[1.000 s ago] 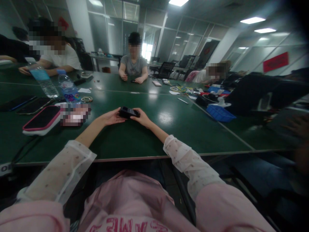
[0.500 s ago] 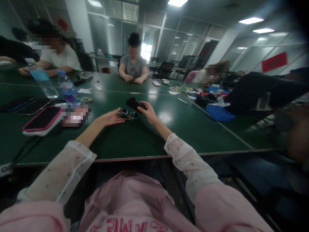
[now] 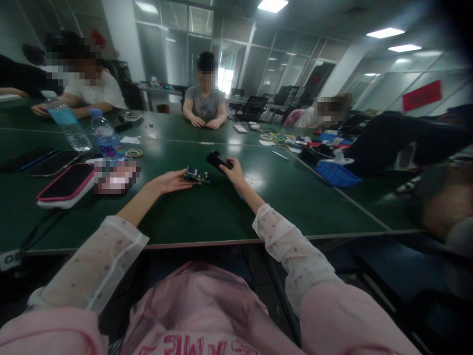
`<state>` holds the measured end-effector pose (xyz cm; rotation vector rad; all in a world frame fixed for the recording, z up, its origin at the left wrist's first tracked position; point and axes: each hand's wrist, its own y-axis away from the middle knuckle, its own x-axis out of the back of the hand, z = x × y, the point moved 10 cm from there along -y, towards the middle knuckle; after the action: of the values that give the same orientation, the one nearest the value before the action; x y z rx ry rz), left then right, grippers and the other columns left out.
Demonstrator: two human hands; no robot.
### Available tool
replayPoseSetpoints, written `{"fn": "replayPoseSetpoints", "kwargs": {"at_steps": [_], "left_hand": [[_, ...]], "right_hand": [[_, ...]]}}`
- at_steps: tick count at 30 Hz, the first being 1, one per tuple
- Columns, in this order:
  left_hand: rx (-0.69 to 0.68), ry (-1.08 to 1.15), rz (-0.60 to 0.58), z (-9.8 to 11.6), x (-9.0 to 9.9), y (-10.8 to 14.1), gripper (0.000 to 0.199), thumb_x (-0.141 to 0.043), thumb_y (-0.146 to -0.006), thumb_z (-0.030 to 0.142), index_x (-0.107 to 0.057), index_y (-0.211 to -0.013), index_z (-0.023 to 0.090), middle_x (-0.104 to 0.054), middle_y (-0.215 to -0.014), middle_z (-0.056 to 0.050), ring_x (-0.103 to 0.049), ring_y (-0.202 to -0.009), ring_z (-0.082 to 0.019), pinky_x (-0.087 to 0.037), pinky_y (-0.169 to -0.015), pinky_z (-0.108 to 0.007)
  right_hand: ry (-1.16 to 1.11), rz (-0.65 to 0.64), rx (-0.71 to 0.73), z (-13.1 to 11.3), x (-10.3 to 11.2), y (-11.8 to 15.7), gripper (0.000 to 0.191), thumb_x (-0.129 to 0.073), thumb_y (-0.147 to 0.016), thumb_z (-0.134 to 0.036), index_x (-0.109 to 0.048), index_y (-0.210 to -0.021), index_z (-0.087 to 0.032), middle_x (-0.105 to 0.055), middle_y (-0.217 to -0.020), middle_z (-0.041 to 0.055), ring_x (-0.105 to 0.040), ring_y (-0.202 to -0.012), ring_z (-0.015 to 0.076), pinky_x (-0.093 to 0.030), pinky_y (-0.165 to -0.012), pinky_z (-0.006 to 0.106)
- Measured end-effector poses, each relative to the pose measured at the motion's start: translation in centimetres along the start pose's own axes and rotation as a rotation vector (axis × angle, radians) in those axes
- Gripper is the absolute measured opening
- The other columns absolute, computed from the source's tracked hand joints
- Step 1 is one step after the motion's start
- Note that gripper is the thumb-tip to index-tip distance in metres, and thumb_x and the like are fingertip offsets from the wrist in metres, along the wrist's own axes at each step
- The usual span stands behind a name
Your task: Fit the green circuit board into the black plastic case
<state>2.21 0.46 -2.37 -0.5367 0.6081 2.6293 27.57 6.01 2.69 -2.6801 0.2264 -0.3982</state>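
Holding a green board [image 3: 197, 176] in the left hand [image 3: 173, 181], gripped at its left end between thumb and straightish fingers. Can't tell if lifted off the table [image 3: 221, 217] or just resting on it. Also gripping a black case [image 3: 217, 160] in the right hand [image 3: 236, 173], pinched by the end farther from the board. So, seeing the case just right of the board and a bit beyond, close but not touching. Running roughly left to right along the board's long axis, slanting slightly bodyward at the right; similar slant on the case, maybe steeper. Obviously nearer to the board with the left hand. Also visible: well left of the board, a phone [image 3: 68, 182]; far right of it, a blue basket [image 3: 338, 172].
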Motion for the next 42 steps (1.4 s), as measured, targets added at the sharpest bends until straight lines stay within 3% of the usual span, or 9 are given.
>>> {"fn": "replayPoseSetpoints", "kwargs": {"at_steps": [6,11,25,33,42], "left_hand": [[0.004,0.023,0.006,-0.2,0.5,-0.5,0.041,-0.054,-0.096,0.026,-0.054,-0.132,0.007,-0.073,-0.106,-0.02,-0.072,-0.099,-0.027,-0.056,-0.092,-0.039],[0.007,0.014,-0.002,-0.2,0.2,-0.4,0.041,-0.053,-0.097,0.025,-0.053,-0.133,0.006,-0.072,-0.108,-0.021,-0.072,-0.101,-0.027,-0.054,-0.095,-0.039],[0.008,0.023,0.004,0.0,-0.2,0.0,0.039,-0.05,-0.098,0.025,-0.055,-0.132,0.006,-0.072,-0.108,-0.021,-0.072,-0.101,-0.027,-0.057,-0.092,-0.038],[0.003,0.017,0.009,0.0,0.0,-0.1,0.04,-0.053,-0.097,0.025,-0.054,-0.132,0.006,-0.072,-0.108,-0.021,-0.072,-0.1,-0.027,-0.056,-0.092,-0.038],[0.0,0.014,0.004,0.0,-0.1,0.0,0.04,-0.05,-0.098,0.026,-0.054,-0.132,0.005,-0.072,-0.107,-0.02,-0.071,-0.101,-0.027,-0.054,-0.095,-0.039]], "right_hand": [[0.175,-0.002,0.07,0.0,0.3,0.0,0.051,-0.07,-0.074,-0.037,-0.051,-0.117,-0.018,-0.063,-0.112,0.0104,-0.061,-0.103,0.0269,-0.047,-0.097,0.047],[0.296,-0.069,0.09,0.6,-0.7,-0.2,0.049,-0.073,-0.071,-0.028,-0.052,-0.115,-0.017,-0.063,-0.115,0.0122,-0.06,-0.109,0.0281,-0.045,-0.099,0.048],[0.342,-0.083,0.123,0.9,-0.9,-0.2,0.053,-0.074,-0.073,-0.025,-0.051,-0.12,-0.017,-0.06,-0.12,0.0141,-0.057,-0.114,0.0292,-0.043,-0.102,0.049],[0.447,-0.02,0.159,0.1,-0.5,0.1,0.061,-0.077,-0.073,-0.037,-0.054,-0.126,-0.016,-0.055,-0.122,0.0174,-0.05,-0.12,0.036,-0.041,-0.103,0.055],[0.414,-0.088,0.158,0.2,-1.2,0.1,0.056,-0.073,-0.074,-0.024,-0.054,-0.126,-0.016,-0.055,-0.125,0.0166,-0.049,-0.123,0.035,-0.039,-0.106,0.057]]}}
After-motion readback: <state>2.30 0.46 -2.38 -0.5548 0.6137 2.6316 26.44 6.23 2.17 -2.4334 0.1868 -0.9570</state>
